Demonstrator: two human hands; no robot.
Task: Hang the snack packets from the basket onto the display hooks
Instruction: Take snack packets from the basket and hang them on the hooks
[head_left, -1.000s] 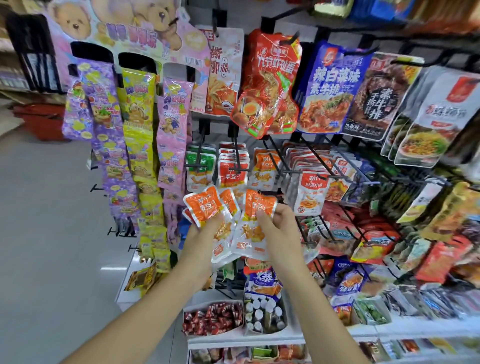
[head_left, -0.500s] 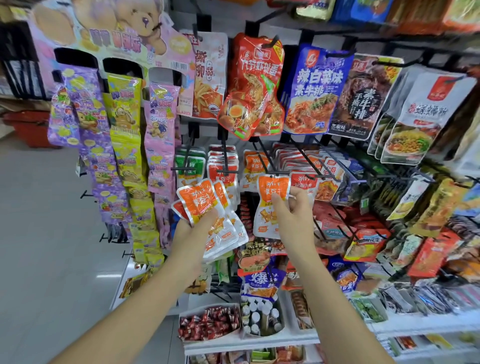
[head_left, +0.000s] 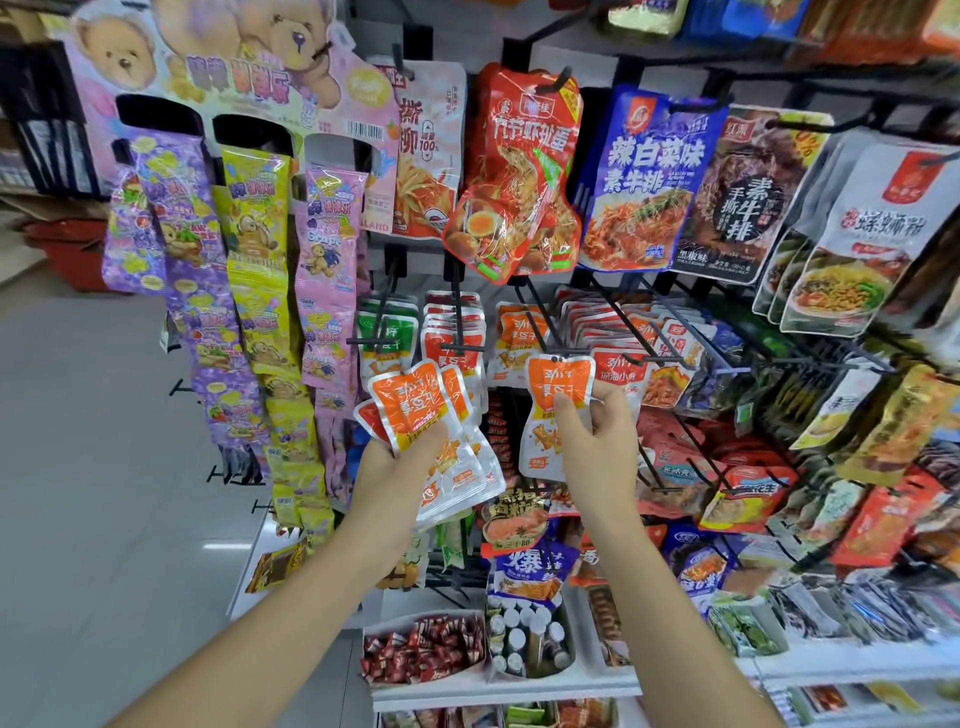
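My left hand (head_left: 397, 460) grips a fanned stack of orange-and-white snack packets (head_left: 415, 410) at chest height in front of the rack. My right hand (head_left: 597, 436) pinches a single orange-and-white packet (head_left: 558, 389) by its middle. The top hole of that packet sits at the tip of a black display hook (head_left: 543, 325), in front of a row of like packets (head_left: 519, 332) hanging on it. No basket is in view.
Black hooks with hanging snack bags fill the rack to the right and above. Long candy strips (head_left: 260, 291) hang at the left. A white shelf (head_left: 498, 691) below holds boxes of small goods. A red basket stack (head_left: 67, 249) stands on the floor at far left.
My right hand has drawn one packet off the stack and carried it up and right to the hook's tip. My left hand with the stack stayed roughly in place.
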